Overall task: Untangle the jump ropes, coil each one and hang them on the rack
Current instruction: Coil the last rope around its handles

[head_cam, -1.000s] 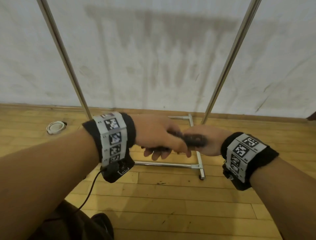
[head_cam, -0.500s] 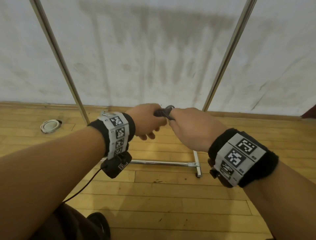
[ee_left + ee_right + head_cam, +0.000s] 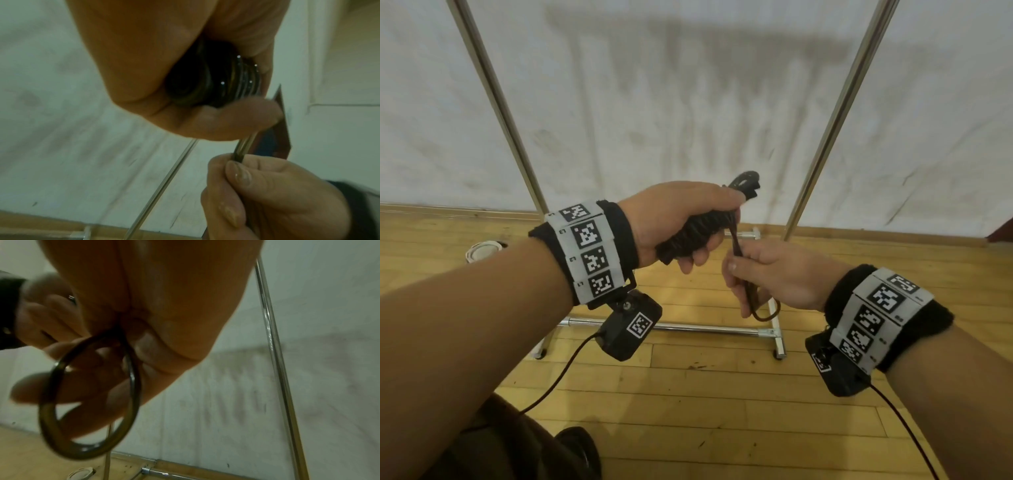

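My left hand (image 3: 690, 233) grips a black jump rope bundle (image 3: 693, 231), its cord wound tightly around the handles; one handle end (image 3: 746, 183) sticks out past the thumb. From the bundle a doubled strand of cord (image 3: 738, 248) runs down into my right hand (image 3: 760, 274), which pinches it. A small loop (image 3: 767, 313) of the cord hangs out below the right hand, seen close in the right wrist view as a dark ring (image 3: 90, 402). The left wrist view shows the coil (image 3: 216, 84) inside my left fist and the right hand's fingertips (image 3: 238, 175) on the strand.
A chrome rack stands ahead against a white wall, with two slanted uprights (image 3: 493, 99) (image 3: 839, 109) and a base bar (image 3: 705, 329) on the wooden floor. A small white round object (image 3: 482, 251) lies on the floor at the left.
The hands have drawn apart: the left hand now holds the wound bundle angled upward, and the right hand has dropped below it, pulling a strand with a loop out of the bundle.
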A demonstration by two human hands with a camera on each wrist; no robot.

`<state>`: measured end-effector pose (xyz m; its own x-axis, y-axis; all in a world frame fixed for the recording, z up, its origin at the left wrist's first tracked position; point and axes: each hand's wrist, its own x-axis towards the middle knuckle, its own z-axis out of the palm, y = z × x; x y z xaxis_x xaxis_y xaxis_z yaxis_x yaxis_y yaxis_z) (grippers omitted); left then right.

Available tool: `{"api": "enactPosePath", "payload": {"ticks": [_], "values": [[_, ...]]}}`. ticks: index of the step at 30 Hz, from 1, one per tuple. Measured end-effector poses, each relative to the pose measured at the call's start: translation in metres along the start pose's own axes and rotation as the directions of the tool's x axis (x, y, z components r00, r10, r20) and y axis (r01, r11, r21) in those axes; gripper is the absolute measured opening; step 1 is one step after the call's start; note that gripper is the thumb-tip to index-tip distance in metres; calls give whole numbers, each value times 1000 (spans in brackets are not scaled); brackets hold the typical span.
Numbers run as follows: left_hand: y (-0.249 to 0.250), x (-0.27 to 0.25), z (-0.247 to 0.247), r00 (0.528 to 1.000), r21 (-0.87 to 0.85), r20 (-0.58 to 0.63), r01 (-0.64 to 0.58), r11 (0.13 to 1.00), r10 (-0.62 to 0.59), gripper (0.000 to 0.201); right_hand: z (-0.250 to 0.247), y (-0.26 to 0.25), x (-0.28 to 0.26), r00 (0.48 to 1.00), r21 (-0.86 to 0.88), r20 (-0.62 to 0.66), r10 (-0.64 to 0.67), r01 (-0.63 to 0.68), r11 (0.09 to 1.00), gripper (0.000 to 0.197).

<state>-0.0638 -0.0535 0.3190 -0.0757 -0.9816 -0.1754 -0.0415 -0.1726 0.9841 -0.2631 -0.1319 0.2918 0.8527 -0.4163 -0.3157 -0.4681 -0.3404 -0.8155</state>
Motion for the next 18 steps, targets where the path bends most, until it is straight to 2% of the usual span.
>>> {"api": "enactPosePath", "payload": {"ticks": [2,4,5,7,9,12,15,18], "values": [[-1,-3,6,994,107,106,1,994,-13,29,-3,4,0,996,-1,75,53,-53,999,27],[-8,-6,16,964,279,237,53,959,-122,22,-7,7,-1,982,-50,137,131,-125,991,17],[-13,-7,23,940,367,279,85,926,-197,24,-9,8,0,973,-172,151,175,-148,974,13],[-26,-6,38,897,516,311,117,848,-313,32,-11,5,3,956,-498,115,269,-178,849,9],[-37,-4,50,882,624,287,125,771,-375,39,-7,-3,8,949,-697,45,313,-194,690,9],[-45,4,57,890,734,206,135,666,-407,40,0,-15,16,962,-830,-25,272,-171,530,10],[-46,9,50,919,805,95,155,572,-382,41,1,-26,16,979,-871,-83,188,-163,463,20],[-43,12,39,956,829,32,138,542,-292,32,1,-36,13,982,-889,-137,128,-178,422,21]]}}
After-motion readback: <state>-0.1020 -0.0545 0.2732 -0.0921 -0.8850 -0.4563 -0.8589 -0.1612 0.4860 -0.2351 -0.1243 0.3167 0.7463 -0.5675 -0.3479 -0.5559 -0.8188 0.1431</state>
